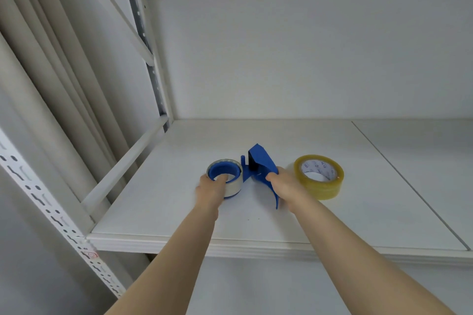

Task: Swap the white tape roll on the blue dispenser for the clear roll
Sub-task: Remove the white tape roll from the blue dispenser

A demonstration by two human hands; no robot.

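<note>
The blue dispenser [262, 165] lies on its side on the white shelf [179, 207]. A white tape roll [235, 186] sits around its blue hub at the left end. My left hand [211, 190] grips that roll, thumb hooked inside the hub and fingers around the outer rim. My right hand [284, 186] holds the dispenser's curved blue handle, fingers wrapped over its edge. The clear roll [320, 178], yellowish with a white printed core, lies flat on the shelf just right of my right hand, untouched.
The shelf's white back wall [307, 59] stands behind the objects. A perforated upright post [151, 64] and a diagonal side rail [122, 163] bound the left side. A seam [409, 184] runs across the shelf board to the right.
</note>
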